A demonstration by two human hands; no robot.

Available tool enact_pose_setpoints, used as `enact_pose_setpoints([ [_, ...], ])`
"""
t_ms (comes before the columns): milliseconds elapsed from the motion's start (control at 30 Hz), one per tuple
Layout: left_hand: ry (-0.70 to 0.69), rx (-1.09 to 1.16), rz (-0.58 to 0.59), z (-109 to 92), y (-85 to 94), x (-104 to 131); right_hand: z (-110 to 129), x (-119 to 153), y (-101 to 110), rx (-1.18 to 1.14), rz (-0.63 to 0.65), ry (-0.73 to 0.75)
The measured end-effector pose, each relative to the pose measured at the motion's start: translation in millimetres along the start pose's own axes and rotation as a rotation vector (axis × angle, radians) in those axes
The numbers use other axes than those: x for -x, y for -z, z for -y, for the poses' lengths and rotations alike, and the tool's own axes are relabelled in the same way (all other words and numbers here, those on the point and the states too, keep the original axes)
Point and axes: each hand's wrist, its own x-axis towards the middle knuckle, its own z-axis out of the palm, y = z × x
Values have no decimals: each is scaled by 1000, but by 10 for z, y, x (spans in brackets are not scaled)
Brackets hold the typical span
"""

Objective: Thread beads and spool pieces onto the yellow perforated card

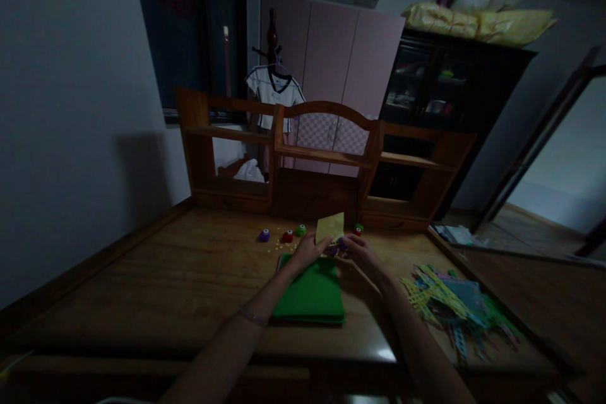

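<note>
A piece of yellow paper (331,226) is held upright by my left hand (310,250), the fingers closed on its lower left part. Its lower edge shows a row of small notches or holes. My right hand (356,250) is closed around a small purple paper punch (343,243) at the paper's lower right corner. Part of the punch is hidden by the fingers. Below both hands lies a green foam-like stack (310,290) of sheets, its top partly covered by my left forearm.
Another purple punch (264,235), a red punch (287,237) and a green punch (300,230) stand left among small paper bits (279,245). A red and green one (358,229) sits behind my right hand. Cut paper strips (435,293) pile up at right. A wooden shelf (326,154) borders the back.
</note>
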Motion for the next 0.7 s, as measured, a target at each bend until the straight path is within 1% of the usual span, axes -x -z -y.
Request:
enact_pose_setpoints([
  [200,2,-33,-1,-42,8,2,5,0,-21,28,-27,-12],
  [400,-19,-40,1,13,0,-13,-47,-42,-22,5,-48,-21],
  [533,-7,-38,9,41,-12,-22,-20,5,-81,12,-50,38],
  [700,9,-22,-9,21,-16,-19,60,88,-169,67,-60,123],
])
